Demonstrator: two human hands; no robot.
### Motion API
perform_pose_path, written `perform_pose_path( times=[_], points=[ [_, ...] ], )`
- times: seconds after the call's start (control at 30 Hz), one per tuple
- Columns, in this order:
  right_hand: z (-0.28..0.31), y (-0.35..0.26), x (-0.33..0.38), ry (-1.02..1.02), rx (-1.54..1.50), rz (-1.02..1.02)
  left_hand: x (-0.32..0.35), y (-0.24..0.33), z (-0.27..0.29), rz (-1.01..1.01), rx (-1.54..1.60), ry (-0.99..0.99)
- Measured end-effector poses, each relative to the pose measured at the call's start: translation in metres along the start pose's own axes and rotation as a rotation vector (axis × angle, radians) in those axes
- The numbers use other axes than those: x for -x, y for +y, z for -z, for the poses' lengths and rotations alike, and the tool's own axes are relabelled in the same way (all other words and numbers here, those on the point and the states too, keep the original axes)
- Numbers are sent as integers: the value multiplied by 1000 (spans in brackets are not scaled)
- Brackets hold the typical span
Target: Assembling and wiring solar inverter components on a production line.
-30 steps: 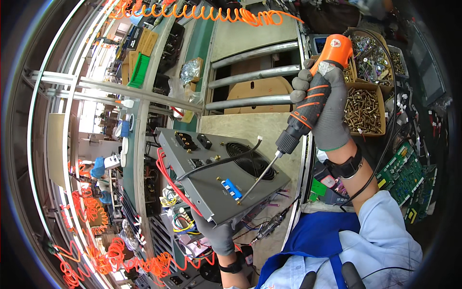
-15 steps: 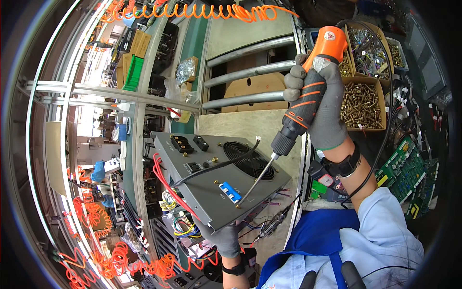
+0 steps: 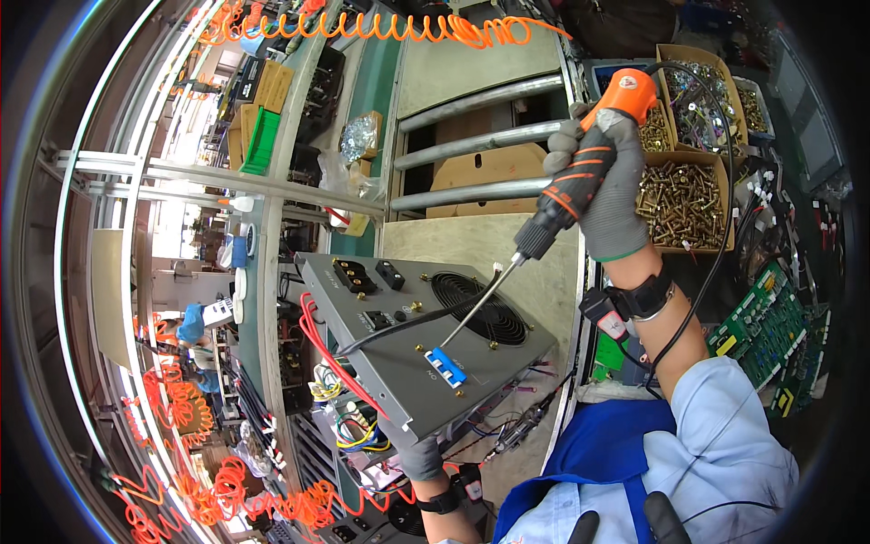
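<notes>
My right hand (image 3: 612, 186), in a grey glove, is wrapped round an orange and black power screwdriver (image 3: 573, 181). Its long thin bit slants down to the upper end of a blue switch block (image 3: 445, 367) on a grey metal panel (image 3: 390, 349). Whether the tip touches the panel or a screw I cannot tell. The panel stands tilted, with a round black fan grille (image 3: 478, 308), black sockets (image 3: 353, 276) and several brass-coloured screws. My gloved left hand (image 3: 421, 458) holds the panel's lower edge, its fingers hidden behind it. A black cable (image 3: 412, 322) crosses the panel's front.
Boxes of brass-coloured screws (image 3: 681, 204) and small parts (image 3: 696, 104) stand at the right, beyond green circuit boards (image 3: 761, 313). Metal rollers (image 3: 480, 150) lie ahead. Red wires (image 3: 331, 354) and coloured wires hang by the panel. An orange coiled hose (image 3: 390, 27) spans the top.
The screwdriver's tip has moved from a screw at the lower end of the blue switch block up to its upper end. The panel appears slightly farther right and lower in view.
</notes>
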State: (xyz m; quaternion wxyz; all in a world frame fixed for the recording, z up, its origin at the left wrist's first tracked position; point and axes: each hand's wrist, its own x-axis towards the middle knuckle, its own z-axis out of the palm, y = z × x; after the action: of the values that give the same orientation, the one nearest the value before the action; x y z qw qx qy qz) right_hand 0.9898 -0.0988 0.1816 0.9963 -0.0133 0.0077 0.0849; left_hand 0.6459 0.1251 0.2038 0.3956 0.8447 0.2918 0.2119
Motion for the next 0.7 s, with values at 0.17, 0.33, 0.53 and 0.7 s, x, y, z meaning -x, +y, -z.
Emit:
perform_pose_path(
  times=[0.17, 0.33, 0.53, 0.7],
  points=[
    [-6, 19, -1, -11, 19, 38, 0, -14, 8, -64, -103, -12],
    [-11, 27, -1, 31, 35, 9, -4, -21, 11, -113, -200, -16],
    [-11, 29, 0, 72, 59, 3, 5, -21, 6, -71, -89, 94],
    [-11, 27, -1, 78, 64, 17, 7, -16, 10, 38, -40, -19]
  ],
)
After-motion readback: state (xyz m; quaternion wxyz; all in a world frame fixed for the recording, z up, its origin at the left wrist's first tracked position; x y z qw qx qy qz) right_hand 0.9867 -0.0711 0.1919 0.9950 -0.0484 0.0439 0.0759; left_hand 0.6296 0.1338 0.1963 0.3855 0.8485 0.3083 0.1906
